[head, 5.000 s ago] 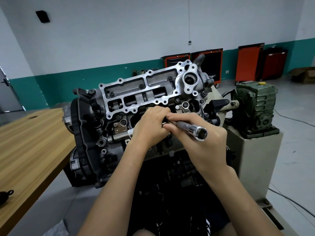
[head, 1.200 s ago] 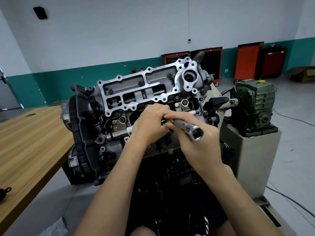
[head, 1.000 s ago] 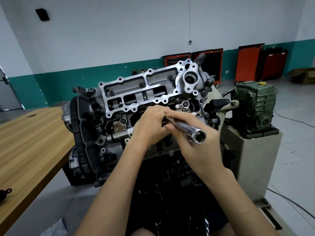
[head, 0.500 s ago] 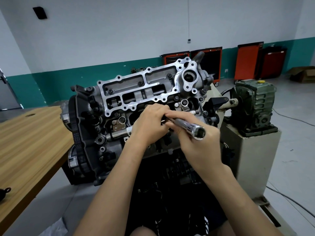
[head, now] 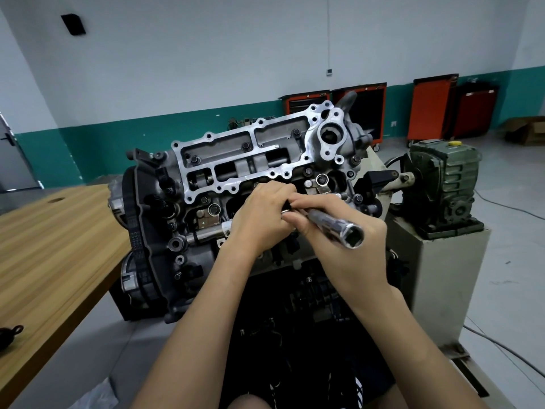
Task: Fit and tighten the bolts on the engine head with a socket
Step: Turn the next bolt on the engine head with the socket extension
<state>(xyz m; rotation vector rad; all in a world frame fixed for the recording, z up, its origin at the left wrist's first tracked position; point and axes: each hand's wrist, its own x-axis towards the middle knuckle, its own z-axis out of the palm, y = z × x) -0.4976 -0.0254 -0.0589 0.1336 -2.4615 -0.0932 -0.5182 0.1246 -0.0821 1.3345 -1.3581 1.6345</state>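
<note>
Gripping a chrome deep socket (head: 339,227) slantwise, right hand (head: 348,255) curled round its shaft, open end facing camera, left hand (head: 259,219) pinching its far end, both against front face of engine head (head: 250,154), wooden table (head: 59,246) left, green gearbox (head: 445,184) right.

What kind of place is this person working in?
Probably an auto workshop or training garage: an engine beside a green gearbox, orange tool cabinets along the far wall, and a socket tool in the person's right hand.
</note>
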